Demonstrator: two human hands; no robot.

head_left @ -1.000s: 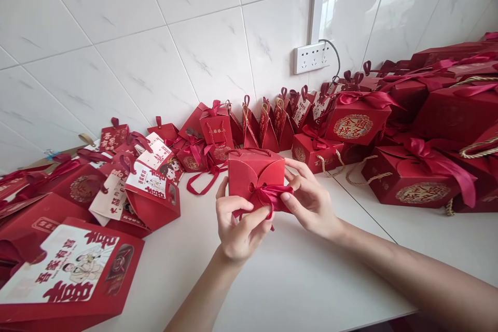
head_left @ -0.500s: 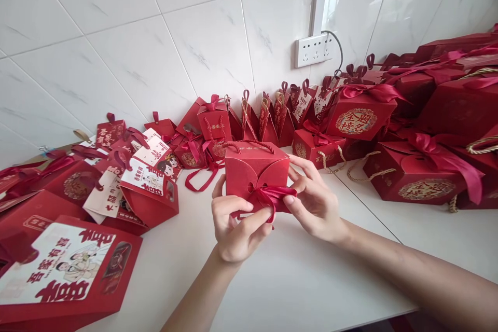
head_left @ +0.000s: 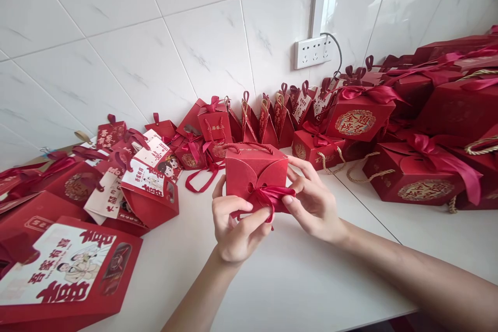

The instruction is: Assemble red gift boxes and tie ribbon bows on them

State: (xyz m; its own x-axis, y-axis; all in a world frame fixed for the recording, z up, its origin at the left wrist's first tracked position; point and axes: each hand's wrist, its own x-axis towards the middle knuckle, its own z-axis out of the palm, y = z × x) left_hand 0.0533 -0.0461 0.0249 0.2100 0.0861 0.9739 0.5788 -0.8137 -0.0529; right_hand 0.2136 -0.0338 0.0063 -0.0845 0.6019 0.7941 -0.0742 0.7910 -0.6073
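Left forearm: comes up from the bottom edge, wrist cocked back a bit.
Left hand: closed in a pinch, thumb and forefinger nipping the left end of the ribbon, other fingers curled under.
Right forearm: reaches in from the lower right corner, low over the white table.
Right hand: pinching too, thumb and forefinger on the ribbon's right loop, the rest of the fingers fanned along the box's side.
Small red box: dead centre between both hands, upright, rope handle on top, curved flaps shut. Can't tell if the base actually sits on the table.
Left pile: big printed flat box nearest, open box with a white card behind it.
Right pile: gold-medallion boxes with bows.
Back: little pouches lined up against the tiled wall, wall socket above.
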